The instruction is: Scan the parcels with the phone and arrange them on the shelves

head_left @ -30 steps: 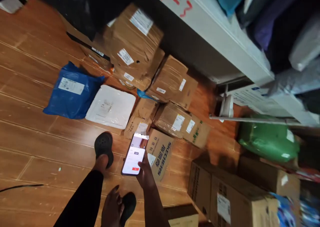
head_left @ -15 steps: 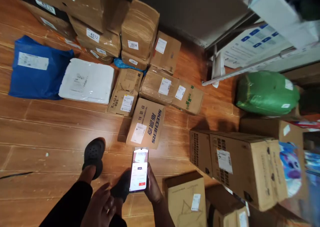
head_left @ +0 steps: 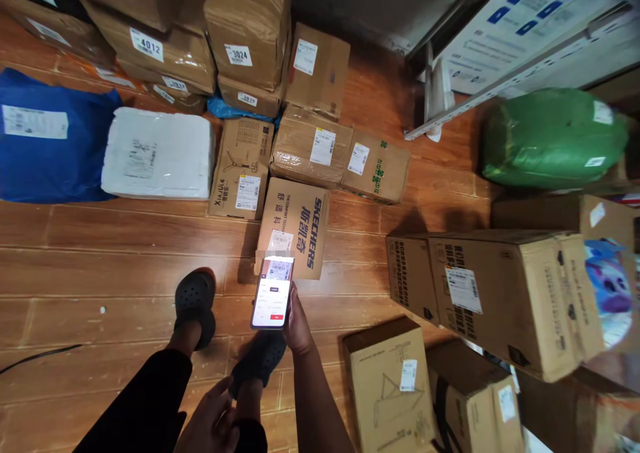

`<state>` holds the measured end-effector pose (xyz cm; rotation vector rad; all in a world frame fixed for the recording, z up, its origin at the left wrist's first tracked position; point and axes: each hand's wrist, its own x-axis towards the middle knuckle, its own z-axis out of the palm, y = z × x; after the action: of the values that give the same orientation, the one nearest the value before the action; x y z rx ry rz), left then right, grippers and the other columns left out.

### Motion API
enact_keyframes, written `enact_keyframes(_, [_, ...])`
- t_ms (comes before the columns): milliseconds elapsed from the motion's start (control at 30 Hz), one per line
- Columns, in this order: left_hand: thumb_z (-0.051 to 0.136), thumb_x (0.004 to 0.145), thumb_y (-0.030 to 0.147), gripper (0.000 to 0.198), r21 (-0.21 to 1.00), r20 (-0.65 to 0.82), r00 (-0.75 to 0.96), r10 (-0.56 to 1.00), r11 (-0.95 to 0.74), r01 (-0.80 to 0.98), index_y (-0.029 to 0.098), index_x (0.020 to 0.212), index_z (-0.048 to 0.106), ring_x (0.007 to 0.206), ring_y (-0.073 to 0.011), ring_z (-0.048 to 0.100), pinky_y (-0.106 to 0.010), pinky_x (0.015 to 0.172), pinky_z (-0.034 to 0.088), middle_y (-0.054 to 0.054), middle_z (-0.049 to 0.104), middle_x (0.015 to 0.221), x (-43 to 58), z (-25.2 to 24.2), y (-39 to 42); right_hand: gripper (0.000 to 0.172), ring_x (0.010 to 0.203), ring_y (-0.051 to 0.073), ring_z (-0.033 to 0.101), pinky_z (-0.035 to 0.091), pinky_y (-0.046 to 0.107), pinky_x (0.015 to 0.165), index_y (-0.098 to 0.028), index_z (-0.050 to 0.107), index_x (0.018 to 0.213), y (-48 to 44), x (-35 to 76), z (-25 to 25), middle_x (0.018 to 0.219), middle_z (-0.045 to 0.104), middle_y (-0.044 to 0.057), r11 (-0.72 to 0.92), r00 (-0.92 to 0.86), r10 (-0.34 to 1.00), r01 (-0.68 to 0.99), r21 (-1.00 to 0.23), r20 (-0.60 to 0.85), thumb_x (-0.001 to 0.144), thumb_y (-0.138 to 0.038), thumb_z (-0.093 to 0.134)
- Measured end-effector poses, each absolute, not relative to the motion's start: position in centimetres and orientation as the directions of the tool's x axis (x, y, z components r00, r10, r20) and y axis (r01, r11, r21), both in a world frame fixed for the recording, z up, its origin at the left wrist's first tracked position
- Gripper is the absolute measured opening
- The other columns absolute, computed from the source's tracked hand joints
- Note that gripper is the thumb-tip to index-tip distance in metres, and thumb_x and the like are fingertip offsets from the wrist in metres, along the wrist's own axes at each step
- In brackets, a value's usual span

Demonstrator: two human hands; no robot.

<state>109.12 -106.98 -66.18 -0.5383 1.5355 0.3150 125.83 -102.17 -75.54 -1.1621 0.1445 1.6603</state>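
My right hand (head_left: 299, 323) is closed around the right edge of a smartphone (head_left: 271, 303), its lit screen facing up. On the screen is a camera picture of a label above a form with a red button. The phone is held over the near edge of a Skechers carton (head_left: 295, 226) and covers part of it. A white label (head_left: 281, 240) on that carton shows just beyond the phone. My left hand (head_left: 213, 416) hangs low near my knee, empty, with its fingers loosely bent and a little apart.
Around the carton lie a XIAJULE box (head_left: 240, 166), a white wrapped parcel (head_left: 159, 153) and a blue bag (head_left: 50, 140). Stacked cartons (head_left: 245, 26) stand at the back. Large boxes (head_left: 505, 293) and a green bundle (head_left: 555, 140) are on the right. A cable (head_left: 40, 356) lies at left.
The phone in my right hand has moved forward, nearer the Skechers carton's label, which now appears on its screen. My left hand has dropped lower in view. The camera has come closer.
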Motion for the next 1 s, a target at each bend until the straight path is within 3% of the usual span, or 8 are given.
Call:
enact_keyframes(100, [0.076, 0.062, 0.014, 0.031, -0.214, -0.972, 0.032, -0.235, 0.814, -0.539, 0.02, 0.09, 0.063, 0.059, -0.0134, 0.059, -0.026, 0.054, 0.05, 0.0, 0.058, 0.07, 109.2, -66.3, -107.4, 0.062, 0.089, 0.026, 0.071, 0.055, 0.045, 0.086, -0.026, 0.06, 0.112, -102.0, 125.9, -75.4, 0.103, 0.073, 0.004, -0.425, 0.055, 0.675, -0.786, -0.449, -0.735, 0.071, -0.073, 0.061])
enact_keyframes(267, [0.069, 0.072, 0.015, 0.027, -0.063, -0.986, -0.1, -0.132, 0.857, -0.512, 0.021, 0.098, 0.062, 0.053, -0.0088, 0.055, -0.019, 0.049, 0.045, 0.003, 0.056, 0.065, 110.0, -66.7, -108.5, 0.059, 0.089, 0.026, 0.071, 0.056, 0.046, 0.085, -0.025, 0.061, 0.108, -102.0, 126.1, -75.2, 0.101, 0.074, 0.005, -0.425, 0.064, 0.676, -0.78, -0.46, -0.734, 0.072, -0.072, 0.06])
enact_keyframes(400, [0.071, 0.075, 0.024, 0.02, 0.04, -0.976, -0.21, -0.058, 0.899, -0.435, 0.022, 0.094, 0.065, 0.053, -0.0133, 0.056, -0.023, 0.047, 0.044, 0.002, 0.054, 0.059, 109.6, -68.7, -108.2, 0.061, 0.087, 0.027, 0.072, 0.056, 0.048, 0.085, -0.026, 0.062, 0.108, -101.9, 126.2, -75.2, 0.097, 0.075, 0.004, -0.434, 0.044, 0.674, -0.784, -0.444, -0.737, 0.071, -0.074, 0.059])
enact_keyframes(600, [0.057, 0.09, 0.038, 0.027, 0.156, -0.955, -0.294, 0.031, 0.898, -0.412, 0.017, 0.107, 0.06, 0.077, -0.0146, 0.061, -0.029, 0.065, 0.054, -0.004, 0.064, 0.094, 108.5, -74.8, -103.3, 0.061, 0.099, 0.028, 0.069, 0.055, 0.047, 0.088, -0.027, 0.059, 0.111, -101.9, 126.0, -75.6, 0.105, 0.073, 0.004, -0.409, 0.071, 0.679, -0.79, -0.457, -0.73, 0.071, -0.073, 0.061])
enact_keyframes(700, [0.058, 0.09, 0.035, 0.024, 0.175, -0.947, -0.318, 0.047, 0.904, -0.389, 0.018, 0.107, 0.06, 0.083, -0.0168, 0.062, -0.031, 0.067, 0.055, -0.005, 0.064, 0.098, 108.0, -77.4, -101.2, 0.061, 0.104, 0.028, 0.067, 0.055, 0.048, 0.088, -0.027, 0.056, 0.116, -102.0, 125.9, -75.6, 0.112, 0.071, 0.005, -0.408, 0.077, 0.673, -0.79, -0.457, -0.735, 0.074, -0.071, 0.059])
enact_keyframes(767, [0.059, 0.09, 0.033, 0.023, 0.174, -0.944, -0.325, 0.049, 0.913, -0.368, 0.019, 0.108, 0.06, 0.084, -0.0173, 0.063, -0.031, 0.068, 0.055, -0.005, 0.064, 0.098, 107.6, -78.6, -100.4, 0.058, 0.104, 0.029, 0.067, 0.055, 0.048, 0.088, -0.027, 0.054, 0.116, -102.1, 125.9, -75.4, 0.111, 0.071, 0.005, -0.406, 0.086, 0.671, -0.789, -0.462, -0.736, 0.073, -0.063, 0.066])
enact_keyframes(867, [0.057, 0.091, 0.031, 0.025, 0.163, -0.944, -0.327, 0.05, 0.931, -0.327, 0.018, 0.111, 0.059, 0.084, -0.0171, 0.064, -0.032, 0.069, 0.056, -0.005, 0.065, 0.099, 107.0, -79.4, -100.1, 0.06, 0.099, 0.03, 0.069, 0.054, 0.05, 0.09, -0.028, 0.053, 0.113, -102.2, 126.0, -74.8, 0.103, 0.074, 0.001, -0.405, 0.079, 0.688, -0.783, -0.472, -0.721, 0.059, -0.032, 0.081])
enact_keyframes(1000, [0.054, 0.092, 0.028, 0.027, 0.142, -0.947, -0.315, 0.056, 0.956, -0.256, 0.023, 0.118, 0.058, 0.089, -0.0199, 0.065, -0.034, 0.071, 0.057, -0.007, 0.066, 0.1, 106.5, -79.4, -100.3, 0.068, 0.097, 0.028, 0.07, 0.051, 0.048, 0.095, -0.03, 0.052, 0.112, -102.2, 126.2, -73.9, 0.106, 0.073, -0.001, -0.405, 0.047, 0.721, -0.781, -0.476, -0.691, 0.052, -0.011, 0.078])
